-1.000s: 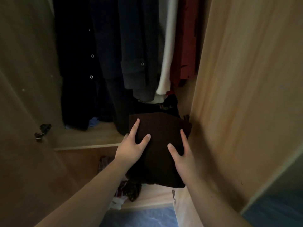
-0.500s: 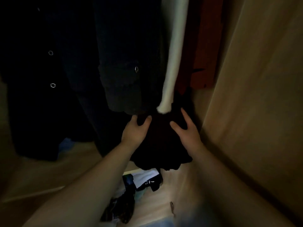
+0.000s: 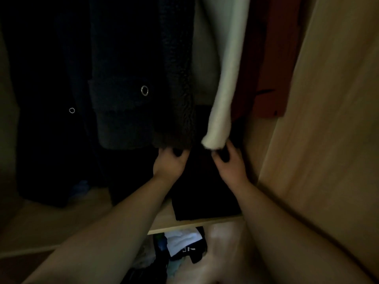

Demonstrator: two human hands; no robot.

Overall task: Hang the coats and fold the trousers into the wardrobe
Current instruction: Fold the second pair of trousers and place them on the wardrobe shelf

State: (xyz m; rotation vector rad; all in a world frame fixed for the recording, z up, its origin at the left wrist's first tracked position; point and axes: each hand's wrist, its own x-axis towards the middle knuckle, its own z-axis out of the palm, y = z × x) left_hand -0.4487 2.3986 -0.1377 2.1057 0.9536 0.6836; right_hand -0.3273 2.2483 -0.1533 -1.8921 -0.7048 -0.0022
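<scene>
Folded dark trousers [image 3: 205,193] lie on the wardrobe shelf [image 3: 164,220], near right corner, under the hanging coats [image 3: 133,78]; we judge them soft, light and floppy, best held by both side edges. Left hand [image 3: 169,163] and right hand [image 3: 230,165] rest on the far end, fingers curled into the cloth. No writing readable.

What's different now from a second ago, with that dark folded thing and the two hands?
The folded trousers went from held out in front of the wardrobe to lying on the shelf, pushed in under the hanging coats. The left hand and right hand moved in with them and now curl at their far end. The coats hang as before.
</scene>
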